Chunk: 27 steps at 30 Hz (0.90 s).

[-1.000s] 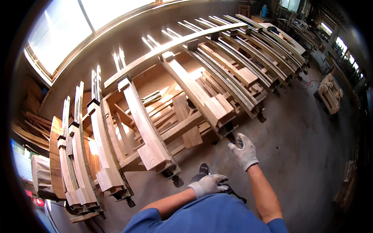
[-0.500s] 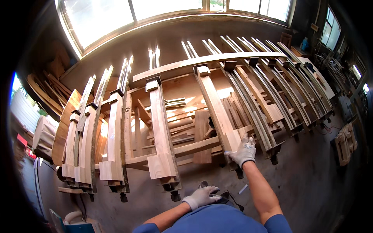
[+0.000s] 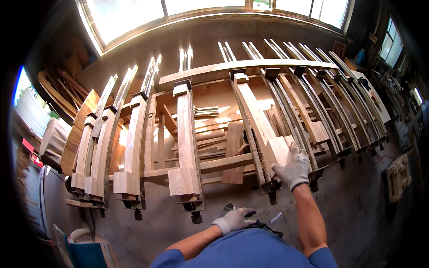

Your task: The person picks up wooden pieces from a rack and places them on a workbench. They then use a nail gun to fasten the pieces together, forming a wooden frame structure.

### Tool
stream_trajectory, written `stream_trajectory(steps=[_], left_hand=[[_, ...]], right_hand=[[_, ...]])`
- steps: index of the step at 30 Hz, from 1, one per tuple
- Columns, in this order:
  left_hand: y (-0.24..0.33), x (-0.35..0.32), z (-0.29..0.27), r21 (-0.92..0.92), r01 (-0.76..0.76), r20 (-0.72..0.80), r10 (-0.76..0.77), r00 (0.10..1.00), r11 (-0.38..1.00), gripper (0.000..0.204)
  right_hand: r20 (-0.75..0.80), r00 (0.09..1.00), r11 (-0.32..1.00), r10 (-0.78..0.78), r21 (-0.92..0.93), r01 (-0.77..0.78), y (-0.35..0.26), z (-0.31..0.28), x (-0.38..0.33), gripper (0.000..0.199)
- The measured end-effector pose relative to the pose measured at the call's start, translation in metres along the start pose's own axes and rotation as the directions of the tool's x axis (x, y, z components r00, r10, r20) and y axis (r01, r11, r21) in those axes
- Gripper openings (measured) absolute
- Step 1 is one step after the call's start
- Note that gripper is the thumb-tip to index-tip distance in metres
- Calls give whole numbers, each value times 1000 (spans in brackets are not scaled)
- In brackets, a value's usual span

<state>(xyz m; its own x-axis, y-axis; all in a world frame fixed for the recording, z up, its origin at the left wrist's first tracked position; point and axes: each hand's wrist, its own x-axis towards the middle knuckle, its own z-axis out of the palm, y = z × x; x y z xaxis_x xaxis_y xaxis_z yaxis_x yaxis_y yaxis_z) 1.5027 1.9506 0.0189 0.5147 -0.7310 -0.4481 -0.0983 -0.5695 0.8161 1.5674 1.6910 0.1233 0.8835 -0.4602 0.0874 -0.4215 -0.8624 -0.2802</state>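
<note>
Clamped pale wooden beam (image 3: 263, 129), a long laminated plank held in bar clamps, leans against the rack with its lower end just under the gloved right hand (image 3: 292, 169). It is one of a long row of similar glued-up timber blanks (image 3: 134, 147) standing side by side on a slanted wooden rack (image 3: 232, 67) beneath a wide window (image 3: 134, 18), over a grey concrete floor (image 3: 357, 214). A broad square-ended plank (image 3: 185, 147) stands to its left, also clamped at the foot.

The right hand lies flat on the beam's lower end, fingers spread and pressed onto the wood face, not wrapped round it. A black metal clamp foot (image 3: 272, 187) sits just below the palm. The left hand (image 3: 234, 219), in a grey knit glove, is low by the person's blue shirt, fingers curled around a dark object (image 3: 263, 225); what it is cannot be made out, nor how firmly it is gripped.

To handle this well, I judge the right palm should stay square on the wood and clear of the clamp jaws, so the glove is not pinched. The beam looks heavy and long, so any shifting likely calls for a steady push along its length rather than sideways, since neighbouring blanks stand just beside it. Keeping the feet clear of the black clamp knob (image 3: 195, 216) near the floor seems wise.
</note>
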Motion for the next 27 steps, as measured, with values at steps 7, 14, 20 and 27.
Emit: stream_trajectory(steps=[7, 14, 20, 27], left_hand=[[6, 3, -34, 84, -40, -87, 47, 995, 996, 57], [3, -9, -108, 131, -80, -215, 107, 971, 988, 56], [-11, -3, -207, 168, 23, -577, 80, 813, 985, 57], [-79, 45, -296, 113, 532, -802, -239, 548, 839, 100]], right_hand=[[-22, 1000, 1000, 9, -15, -9, 24, -5, -92, 108], [39, 999, 1000, 18, 2, -18, 15, -10, -90, 111], [147, 980, 990, -135, 64, 126, 22, -34, -56, 112], [256, 935, 969, -246, 56, 239, -41, -31, 50, 100]])
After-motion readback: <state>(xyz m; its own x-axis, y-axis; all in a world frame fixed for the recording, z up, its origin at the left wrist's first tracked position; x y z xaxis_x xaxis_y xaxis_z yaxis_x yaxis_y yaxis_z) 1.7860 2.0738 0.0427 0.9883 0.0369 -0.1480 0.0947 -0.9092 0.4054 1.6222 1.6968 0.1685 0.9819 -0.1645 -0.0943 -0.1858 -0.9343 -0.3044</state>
